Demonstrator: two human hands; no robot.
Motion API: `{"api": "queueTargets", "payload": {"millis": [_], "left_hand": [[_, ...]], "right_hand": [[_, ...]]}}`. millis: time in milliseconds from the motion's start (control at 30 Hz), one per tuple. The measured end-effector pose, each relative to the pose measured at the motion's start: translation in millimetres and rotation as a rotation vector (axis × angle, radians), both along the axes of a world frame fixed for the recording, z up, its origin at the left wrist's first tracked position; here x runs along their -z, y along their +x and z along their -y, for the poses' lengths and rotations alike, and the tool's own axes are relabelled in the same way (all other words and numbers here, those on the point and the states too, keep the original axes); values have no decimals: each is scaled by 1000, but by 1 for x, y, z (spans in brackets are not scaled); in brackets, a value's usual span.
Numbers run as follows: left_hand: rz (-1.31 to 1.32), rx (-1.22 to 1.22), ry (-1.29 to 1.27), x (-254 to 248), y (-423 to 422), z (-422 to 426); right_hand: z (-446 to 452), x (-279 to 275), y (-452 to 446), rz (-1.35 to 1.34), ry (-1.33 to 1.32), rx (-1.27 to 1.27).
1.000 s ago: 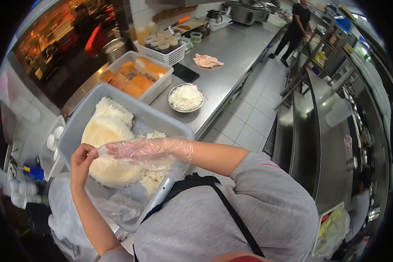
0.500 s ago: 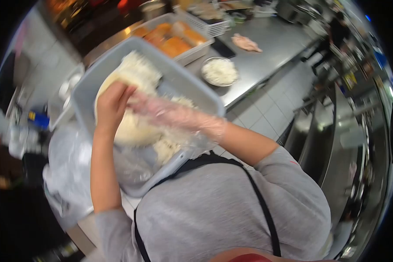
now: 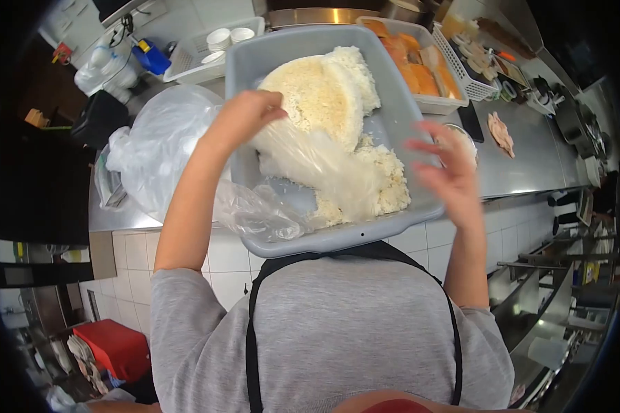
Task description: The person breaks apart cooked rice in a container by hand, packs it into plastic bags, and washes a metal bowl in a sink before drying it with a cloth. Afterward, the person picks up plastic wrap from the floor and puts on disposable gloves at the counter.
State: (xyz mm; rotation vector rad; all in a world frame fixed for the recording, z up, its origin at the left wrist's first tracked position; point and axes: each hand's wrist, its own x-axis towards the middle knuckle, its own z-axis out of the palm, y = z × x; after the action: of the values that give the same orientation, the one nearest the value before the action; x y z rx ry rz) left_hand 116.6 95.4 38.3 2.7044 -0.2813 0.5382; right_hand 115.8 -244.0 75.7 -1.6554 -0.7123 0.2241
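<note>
My left hand (image 3: 251, 113) is pinched on one end of a clear plastic glove (image 3: 324, 162), which hangs blurred over a grey tub (image 3: 248, 65). In the tub lie a large round slab of rice (image 3: 317, 93) and looser rice (image 3: 390, 182). Bare now, my right hand (image 3: 448, 165) has its fingers spread, smeared by motion, beyond the tub's right rim. Behind it a bowl of white shreds (image 3: 465, 146) is partly hidden. Crumpled clear plastic (image 3: 265, 213) lies at the tub's near left corner.
Plastic bags (image 3: 165, 141) lie left of the tub. A bin of orange pieces (image 3: 420, 65), a phone (image 3: 471, 122), a pale pink piece (image 3: 501, 134) and a basket of containers (image 3: 468, 65) are on the right. White cups (image 3: 220, 40) stand behind. A red box (image 3: 114, 347) is lower left.
The plastic glove has come off my right hand and now hangs from my left hand. My right hand has moved away to the right. The view has turned left, bringing the tub to the centre.
</note>
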Motion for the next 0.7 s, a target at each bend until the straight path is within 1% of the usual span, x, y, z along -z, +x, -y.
{"api": "queueTargets", "payload": {"millis": [67,100,133,167,200,233,267,300,333,367,400,467,500,533,567,633,667,700], "left_hand": [[-414,9,-128,-23,-20,28],[-416,0,-126,-28,-29,31],[-528,68,-145,-32,-37,33],[-640,134,-164,-34,-48,36],[-637,118,-162,-35,-63,35],[-349,139,-48,-36,-82,31],[-64,157,70,-36,-101,28],[-64,141,78,-41,-121,25],[-136,12,-16,-49,-141,23],[-206,-117,-114,-53,-154,22],[-213,-134,-115,-51,-159,22],[-731,-244,-326,-39,-169,28],[-593,-133,-350,-19,-166,31],[-506,-142,-273,-11,-160,41],[-420,-152,-192,-5,-150,52],[-365,-90,-65,13,-126,62],[-457,-92,29,29,-119,67],[-546,-95,123,46,-112,70]], "right_hand": [[-39,5,-5,7,-433,-328],[-57,26,-5,147,-472,-386],[-73,54,-3,292,-509,-443],[-88,71,-3,284,-549,-568],[-98,83,-1,280,-586,-693],[-102,95,0,290,-579,-705],[-105,105,-1,357,-724,-768],[-108,109,-3,426,-868,-827],[-108,105,-3,436,-856,-839],[-105,98,-2,513,-970,-817],[-103,92,-3,586,-1085,-795],[-106,88,1,601,-1065,-817],[-109,85,4,611,-1047,-818],[-112,80,9,617,-1044,-843],[-115,72,15,556,-990,-863],[-119,51,23,439,-858,-863],[-118,44,26,451,-858,-891],[-117,39,31,417,-768,-855]]}}
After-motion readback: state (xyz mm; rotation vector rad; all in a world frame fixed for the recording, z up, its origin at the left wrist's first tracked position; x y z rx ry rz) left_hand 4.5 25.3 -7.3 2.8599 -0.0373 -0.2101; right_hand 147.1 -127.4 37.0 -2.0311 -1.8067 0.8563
